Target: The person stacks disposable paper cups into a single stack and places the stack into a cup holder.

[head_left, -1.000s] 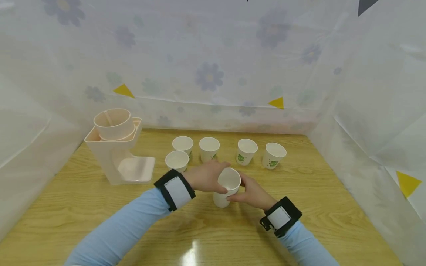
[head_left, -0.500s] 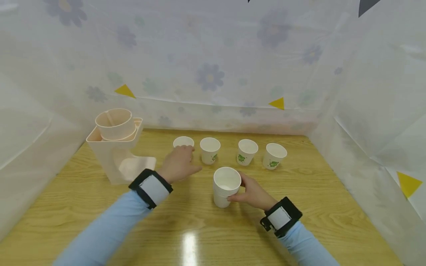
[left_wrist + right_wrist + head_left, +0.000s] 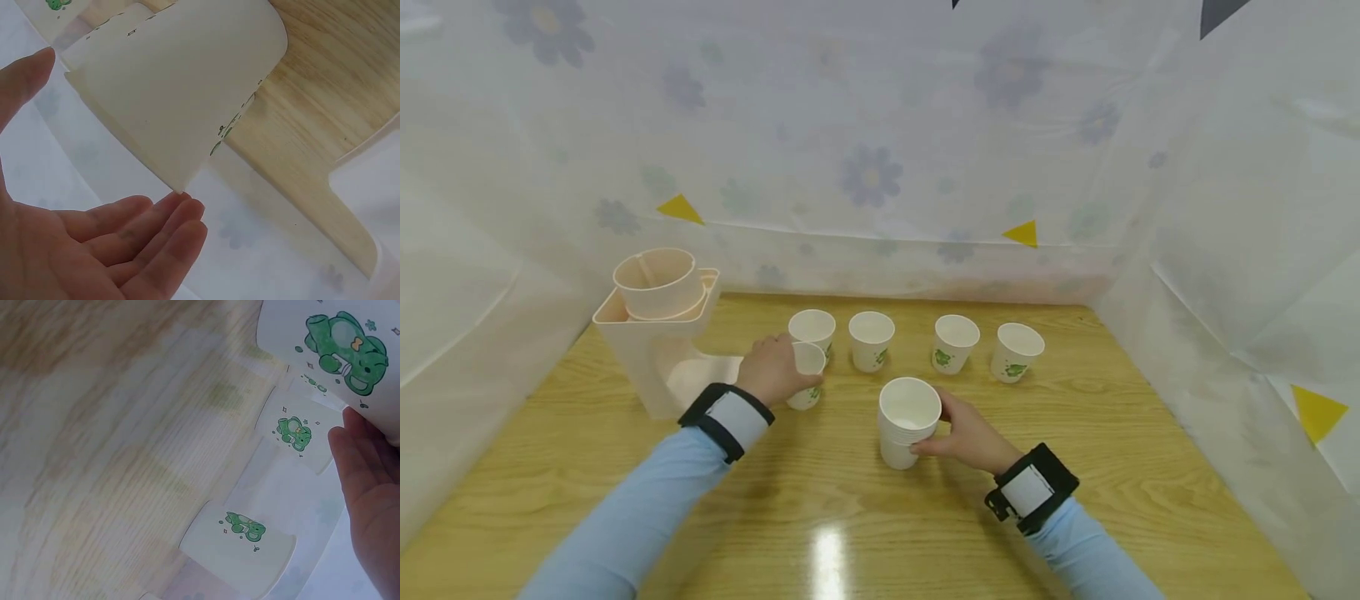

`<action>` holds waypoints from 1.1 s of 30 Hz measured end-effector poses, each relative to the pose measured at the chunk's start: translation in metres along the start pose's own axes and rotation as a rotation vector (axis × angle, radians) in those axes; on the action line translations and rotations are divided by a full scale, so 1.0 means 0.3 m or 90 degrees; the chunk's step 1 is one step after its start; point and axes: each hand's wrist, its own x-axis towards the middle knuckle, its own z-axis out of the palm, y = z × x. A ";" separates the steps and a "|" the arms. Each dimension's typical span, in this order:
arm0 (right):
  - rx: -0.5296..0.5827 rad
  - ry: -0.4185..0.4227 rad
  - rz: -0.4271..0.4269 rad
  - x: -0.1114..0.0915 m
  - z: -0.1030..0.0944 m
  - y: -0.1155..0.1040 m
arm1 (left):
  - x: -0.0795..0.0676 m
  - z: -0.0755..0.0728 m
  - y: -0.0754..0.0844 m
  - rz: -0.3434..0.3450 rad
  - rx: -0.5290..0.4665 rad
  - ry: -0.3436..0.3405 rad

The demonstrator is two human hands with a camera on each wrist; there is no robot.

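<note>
A white paper cup with a green print stands at the left front of the cups. My left hand reaches round it. In the left wrist view the thumb is spread apart from the fingers, the fingertips are at the rim of that cup, and the thumb tip is a little off it. Mid-table, a stack of nested paper cups is gripped from the right by my right hand, thumb in front. The right wrist view shows a green bear on the stack's side.
Behind are single paper cups: one just behind the left hand's cup, another beside it, and two farther right. A pale pink plastic stand with a round container is at left. White sheeting surrounds the wooden table.
My left hand has left the stack and moved left to the front-left cup, passing over it and lowering beside it. My right hand stays on the stack.
</note>
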 end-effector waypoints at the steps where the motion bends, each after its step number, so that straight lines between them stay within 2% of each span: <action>1: 0.001 0.000 0.000 0.001 0.001 0.001 | 0.002 0.001 0.001 -0.001 0.000 -0.003; 7: 0.000 -0.004 -0.007 0.004 0.003 -0.001 | 0.012 0.004 -0.002 -0.017 0.009 -0.020; 13: 0.003 -0.002 -0.006 0.002 0.003 -0.004 | 0.013 0.003 -0.004 -0.015 -0.012 -0.023; 33: 0.002 0.003 0.000 -0.003 0.002 -0.006 | -0.047 -0.060 0.038 0.023 -0.047 -0.028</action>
